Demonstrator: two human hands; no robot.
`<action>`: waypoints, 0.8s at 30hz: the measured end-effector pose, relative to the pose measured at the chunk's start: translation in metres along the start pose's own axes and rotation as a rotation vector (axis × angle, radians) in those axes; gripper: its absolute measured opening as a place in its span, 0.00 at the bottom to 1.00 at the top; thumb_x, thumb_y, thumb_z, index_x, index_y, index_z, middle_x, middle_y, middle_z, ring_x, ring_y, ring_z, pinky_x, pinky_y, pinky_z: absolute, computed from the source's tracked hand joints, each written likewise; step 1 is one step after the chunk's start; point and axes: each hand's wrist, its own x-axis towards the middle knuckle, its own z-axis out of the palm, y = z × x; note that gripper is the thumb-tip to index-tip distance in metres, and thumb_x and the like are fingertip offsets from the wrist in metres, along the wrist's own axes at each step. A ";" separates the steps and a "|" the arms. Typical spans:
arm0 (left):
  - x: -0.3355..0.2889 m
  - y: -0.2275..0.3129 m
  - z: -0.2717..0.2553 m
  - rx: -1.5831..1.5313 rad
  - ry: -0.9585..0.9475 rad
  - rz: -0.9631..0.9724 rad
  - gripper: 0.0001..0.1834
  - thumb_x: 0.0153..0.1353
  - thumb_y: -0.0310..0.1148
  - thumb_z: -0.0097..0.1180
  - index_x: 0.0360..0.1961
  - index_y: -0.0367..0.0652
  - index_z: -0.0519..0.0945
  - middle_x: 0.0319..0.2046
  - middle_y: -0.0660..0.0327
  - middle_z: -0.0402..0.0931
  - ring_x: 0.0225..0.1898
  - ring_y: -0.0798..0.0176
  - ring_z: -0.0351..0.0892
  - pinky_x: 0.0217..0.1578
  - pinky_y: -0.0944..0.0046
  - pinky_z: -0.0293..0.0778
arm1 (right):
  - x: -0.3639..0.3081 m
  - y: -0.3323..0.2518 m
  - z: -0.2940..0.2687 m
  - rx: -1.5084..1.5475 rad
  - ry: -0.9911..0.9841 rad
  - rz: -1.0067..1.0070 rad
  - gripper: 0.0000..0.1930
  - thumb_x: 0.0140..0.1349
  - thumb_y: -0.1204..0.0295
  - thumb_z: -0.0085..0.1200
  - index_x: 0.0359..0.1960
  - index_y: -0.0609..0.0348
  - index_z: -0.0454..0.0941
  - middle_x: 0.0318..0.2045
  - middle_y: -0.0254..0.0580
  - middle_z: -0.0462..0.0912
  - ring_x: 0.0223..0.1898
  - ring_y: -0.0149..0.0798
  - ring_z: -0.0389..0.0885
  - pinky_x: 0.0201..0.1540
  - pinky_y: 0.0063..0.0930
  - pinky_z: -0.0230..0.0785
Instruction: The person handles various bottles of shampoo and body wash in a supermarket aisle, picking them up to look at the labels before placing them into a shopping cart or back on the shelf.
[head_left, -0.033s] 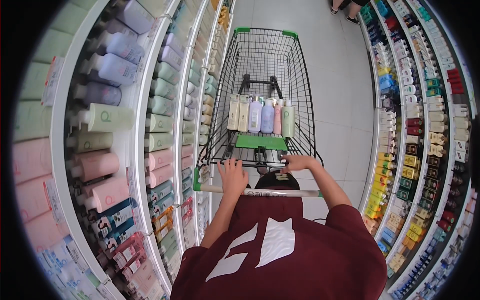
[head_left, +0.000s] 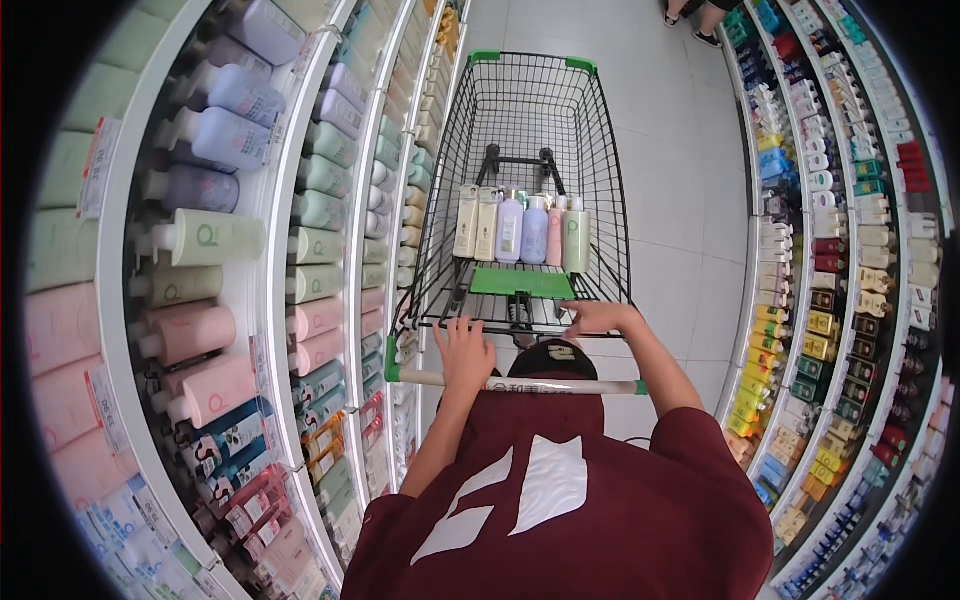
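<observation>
A black wire shopping cart (head_left: 610, 150) with green corners stands in front of me. My left hand (head_left: 464, 350) rests on its near wire edge, fingers spread, wrist above the white handle bar (head_left: 425, 378). Over the near right part of the cart, my right hand (head_left: 598, 317) points inward with thumb and forefinger apart; its other fingers are partly hidden. Upright in the cart, beyond a green panel (head_left: 521, 283), stand several bottles: two cream ones (head_left: 467, 222), two lavender ones (head_left: 509, 228), a pink one (head_left: 555, 235) and a green pump bottle (head_left: 576, 236).
Shelves of pastel pump bottles (head_left: 225, 138) run close along the left. Across the grey tiled floor (head_left: 670, 190), a shelf (head_left: 748, 185) holds many small colourful packages. At the far right of the aisle are another person's legs and shoes (head_left: 706, 38).
My right hand has shifted very slightly forward, its thumb and forefinger a little further apart. The left hand and the bottles look the same.
</observation>
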 end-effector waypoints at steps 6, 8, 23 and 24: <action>0.016 0.016 -0.003 0.000 -0.046 -0.091 0.17 0.53 0.32 0.58 0.45 0.43 0.79 0.51 0.57 0.73 0.61 0.53 0.66 0.70 0.36 0.45 | 0.112 0.042 -0.096 0.099 0.612 0.199 0.34 0.51 0.50 0.63 0.49 0.71 0.80 0.45 0.67 0.83 0.49 0.60 0.83 0.54 0.45 0.74; 0.023 0.017 -0.003 -0.032 -0.062 -0.120 0.17 0.54 0.32 0.56 0.46 0.43 0.79 0.52 0.57 0.72 0.61 0.54 0.66 0.70 0.36 0.46 | 0.164 0.076 -0.117 0.114 0.700 0.315 0.32 0.50 0.51 0.63 0.46 0.71 0.82 0.46 0.67 0.83 0.50 0.61 0.82 0.55 0.46 0.74; 0.040 0.022 -0.007 -0.036 -0.029 -0.210 0.15 0.54 0.34 0.58 0.44 0.45 0.82 0.52 0.59 0.74 0.61 0.57 0.67 0.70 0.37 0.47 | 0.244 0.073 -0.180 -0.348 0.769 0.477 0.46 0.50 0.58 0.66 0.68 0.63 0.56 0.63 0.56 0.70 0.64 0.59 0.68 0.64 0.46 0.66; 0.043 0.023 -0.006 -0.054 -0.029 -0.202 0.15 0.54 0.34 0.58 0.44 0.45 0.82 0.52 0.59 0.74 0.61 0.57 0.68 0.70 0.37 0.47 | 0.248 0.092 -0.182 -0.355 0.770 0.480 0.46 0.50 0.58 0.66 0.68 0.63 0.56 0.63 0.56 0.70 0.64 0.59 0.68 0.64 0.46 0.66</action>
